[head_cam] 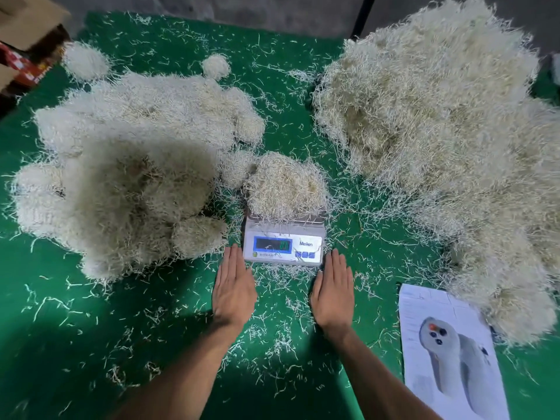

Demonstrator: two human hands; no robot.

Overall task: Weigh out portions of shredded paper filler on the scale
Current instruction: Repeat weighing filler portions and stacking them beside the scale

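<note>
Scale (283, 245) mid-table, filler portion (286, 184) heaped on its pan | left hand (234, 288) flat, fingers pressed together, beside scale's left corner | right hand (333, 294) same, at right corner | big pile (448, 165) right, portioned clumps (127, 174) left

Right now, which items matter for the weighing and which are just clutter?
Job: scale, portion on its pan, big filler heap, weighed clumps, left hand, right hand.
Lying about: printed sheet, cardboard box.
</note>
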